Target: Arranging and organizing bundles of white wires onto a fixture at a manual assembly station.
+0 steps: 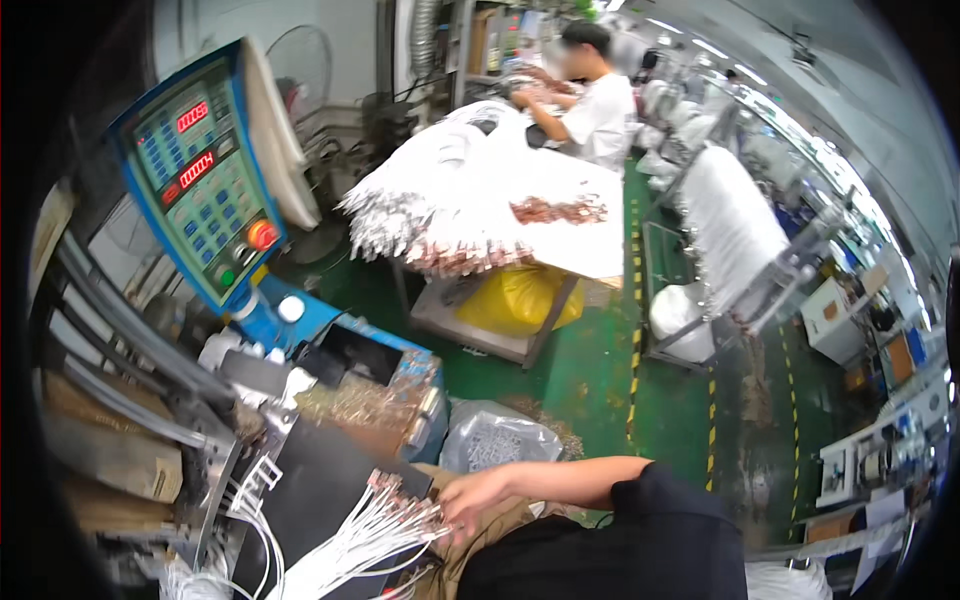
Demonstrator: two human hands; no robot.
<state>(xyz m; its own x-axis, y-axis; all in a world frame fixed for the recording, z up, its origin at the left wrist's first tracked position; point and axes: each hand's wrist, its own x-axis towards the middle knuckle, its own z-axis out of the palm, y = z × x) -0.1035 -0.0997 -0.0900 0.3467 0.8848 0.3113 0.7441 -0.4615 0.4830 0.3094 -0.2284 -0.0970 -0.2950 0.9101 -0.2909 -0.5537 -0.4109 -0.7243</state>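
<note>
Control panel: 2 red digit displays, 1 above other; key markings too small.

Dark worktop with a fan of white cables across it.
The cables' copper-coloured ends point toward the worktop's right edge, and the near part is cut off by the frame. Beyond, a second worktop bears a big white heap; a yellow bag sits beneath its top. A clear bag, partly hidden, seems to rest on the green floor.
</note>
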